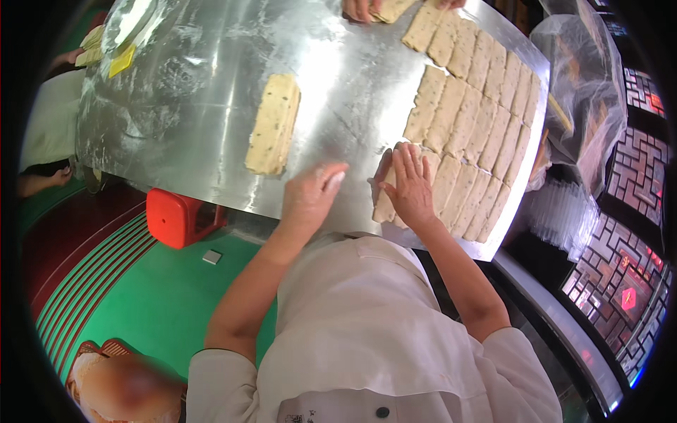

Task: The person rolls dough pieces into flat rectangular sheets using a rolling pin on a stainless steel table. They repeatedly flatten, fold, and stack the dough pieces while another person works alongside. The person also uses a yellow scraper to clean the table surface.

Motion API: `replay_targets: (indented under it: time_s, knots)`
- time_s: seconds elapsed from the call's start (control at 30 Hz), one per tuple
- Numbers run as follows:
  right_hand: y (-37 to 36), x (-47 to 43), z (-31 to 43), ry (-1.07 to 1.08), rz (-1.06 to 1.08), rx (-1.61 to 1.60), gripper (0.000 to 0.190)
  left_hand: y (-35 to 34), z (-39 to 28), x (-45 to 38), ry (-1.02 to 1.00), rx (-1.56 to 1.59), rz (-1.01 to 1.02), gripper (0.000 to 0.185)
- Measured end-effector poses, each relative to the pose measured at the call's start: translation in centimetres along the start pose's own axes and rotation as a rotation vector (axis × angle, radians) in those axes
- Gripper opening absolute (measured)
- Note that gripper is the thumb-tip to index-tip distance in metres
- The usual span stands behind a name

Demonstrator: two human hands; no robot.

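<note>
My right hand (411, 185) lies with spread fingers on the leftmost dough strip (385, 203) of the nearest row. Flat dough strips with dark flecks (468, 119) lie side by side in several rows on the metal table's right part. My left hand (313, 195) is curled above the table near its front edge, left of the rows; a small whitish thing shows at its fingers, and whether it is held cannot be told. Beyond it to the left rests a thick stack of flecked dough strips (273, 124).
Across the floury metal table (211, 106), another person's hands (362, 9) touch dough. A yellow scraper (122, 61) lies at the far left, near a person in white. A red plastic stool (177, 218) stands below the front edge. Plastic-wrapped goods (576, 90) are at the right.
</note>
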State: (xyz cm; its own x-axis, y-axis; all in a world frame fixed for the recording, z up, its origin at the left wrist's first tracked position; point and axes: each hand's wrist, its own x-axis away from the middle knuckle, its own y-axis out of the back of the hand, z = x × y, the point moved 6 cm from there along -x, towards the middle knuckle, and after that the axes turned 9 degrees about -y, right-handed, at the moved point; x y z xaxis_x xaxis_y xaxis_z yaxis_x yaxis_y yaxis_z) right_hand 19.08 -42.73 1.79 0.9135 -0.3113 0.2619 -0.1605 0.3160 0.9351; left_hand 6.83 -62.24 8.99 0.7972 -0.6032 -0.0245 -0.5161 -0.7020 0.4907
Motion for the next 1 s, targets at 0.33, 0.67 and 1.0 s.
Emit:
replay_targets:
  time_s: [0.33, 0.67, 1.0]
  knots:
    - [8.1, -18.2, 18.0, 0.038, -0.129, -0.433, 0.032, 10.8, 9.7, -10.4, 0.229, -0.120, -0.169, 0.025]
    - [7.9, -17.2, 20.1, 0.164, -0.246, -0.474, 0.019, 10.0, 9.8, -9.4, 0.141, 0.058, -0.221, 0.029]
    - [12.2, -14.4, 10.9, -0.146, 0.227, -1.165, 0.010, 8.6, 6.0, -4.9, 0.323, 0.021, 0.301, 0.041]
